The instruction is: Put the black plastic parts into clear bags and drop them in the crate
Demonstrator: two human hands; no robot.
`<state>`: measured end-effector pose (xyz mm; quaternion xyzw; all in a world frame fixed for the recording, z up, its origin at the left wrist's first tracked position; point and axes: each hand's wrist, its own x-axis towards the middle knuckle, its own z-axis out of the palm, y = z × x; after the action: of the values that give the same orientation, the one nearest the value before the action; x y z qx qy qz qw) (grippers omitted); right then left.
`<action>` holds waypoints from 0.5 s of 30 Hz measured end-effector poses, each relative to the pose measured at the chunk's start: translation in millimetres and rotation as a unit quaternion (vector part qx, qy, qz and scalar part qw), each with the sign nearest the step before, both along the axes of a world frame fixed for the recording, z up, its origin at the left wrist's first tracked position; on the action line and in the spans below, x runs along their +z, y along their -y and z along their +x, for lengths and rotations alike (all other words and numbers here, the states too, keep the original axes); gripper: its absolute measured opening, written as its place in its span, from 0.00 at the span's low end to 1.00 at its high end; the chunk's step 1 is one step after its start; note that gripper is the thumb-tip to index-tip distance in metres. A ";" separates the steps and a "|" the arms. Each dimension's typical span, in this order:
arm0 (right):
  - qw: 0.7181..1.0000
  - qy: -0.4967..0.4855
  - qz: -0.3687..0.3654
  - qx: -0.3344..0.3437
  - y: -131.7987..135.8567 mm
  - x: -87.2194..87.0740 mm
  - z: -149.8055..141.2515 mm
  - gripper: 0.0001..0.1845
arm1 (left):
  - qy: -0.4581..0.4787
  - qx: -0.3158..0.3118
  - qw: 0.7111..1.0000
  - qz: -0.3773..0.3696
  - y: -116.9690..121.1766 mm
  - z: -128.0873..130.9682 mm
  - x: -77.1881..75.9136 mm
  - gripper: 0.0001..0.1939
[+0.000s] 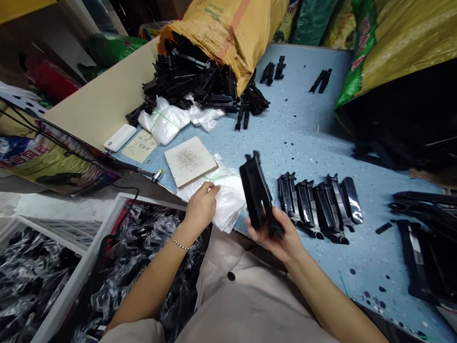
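Note:
My right hand (276, 236) is wrapped round the lower end of a long black plastic part (254, 190), which stands tilted above the table. My left hand (202, 206) has its fingers closed at the upper edge of a clear plastic bag (228, 200) in a flat stack at the table's front edge. A square white board (191, 161) with dark specks in its middle lies just beyond that stack. To the right of my right hand, several similar black parts (307, 207) lie side by side in a row.
A yellow woven sack (228, 31) spills black parts (193, 81) over the back. White bundled bags (164, 119), a white device (120, 138) and a paper note (140, 146) lie left. Crates (76, 281) of bagged parts stand below. Another open sack (400, 66) stands right.

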<state>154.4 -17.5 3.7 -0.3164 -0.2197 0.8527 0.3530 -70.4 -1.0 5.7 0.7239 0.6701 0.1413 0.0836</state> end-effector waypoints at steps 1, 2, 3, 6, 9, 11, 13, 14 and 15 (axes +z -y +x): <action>0.996 -0.032 -0.060 0.051 7.7 -2.0 3.1 0.28 | 0.027 0.000 1.000 -0.001 -1.1 -1.2 -0.5 0.25; 0.987 -0.056 -0.119 0.094 14.1 -5.6 4.9 0.30 | 0.057 -0.002 0.998 0.000 -1.7 -2.6 -0.8 0.27; 0.974 -0.078 -0.170 0.129 18.6 -10.5 5.5 0.30 | 0.084 -0.007 0.996 0.001 -1.8 -4.0 -0.7 0.28; 0.939 -0.141 -0.251 0.189 19.9 -26.9 2.8 0.33 | 0.109 -0.053 0.993 -0.005 2.4 -6.2 1.8 0.31; 0.935 -0.184 -0.227 0.203 9.1 -34.8 -0.8 0.36 | 0.082 -0.112 0.990 -0.010 11.5 -3.2 5.8 0.34; 0.949 -0.180 -0.188 0.179 2.1 -33.9 -2.7 0.35 | 0.071 -0.139 0.988 -0.002 18.7 1.2 8.5 0.35; 0.964 -0.152 -0.164 0.146 -1.4 -31.4 -5.4 0.33 | 0.069 -0.163 0.984 0.016 26.6 7.6 10.7 0.36; 0.971 -0.126 -0.156 0.130 -1.7 -30.5 -7.3 0.31 | 0.073 -0.181 0.981 0.025 30.8 11.5 11.4 0.36; 0.979 -0.088 -0.147 0.114 -1.2 -30.0 -9.4 0.29 | 0.078 -0.206 0.975 0.031 35.2 16.0 11.6 0.37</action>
<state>144.9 -16.2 -26.3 -0.2613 -0.0946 0.9348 0.2212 -54.4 -36.2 17.2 0.8352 0.4934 0.1983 0.1406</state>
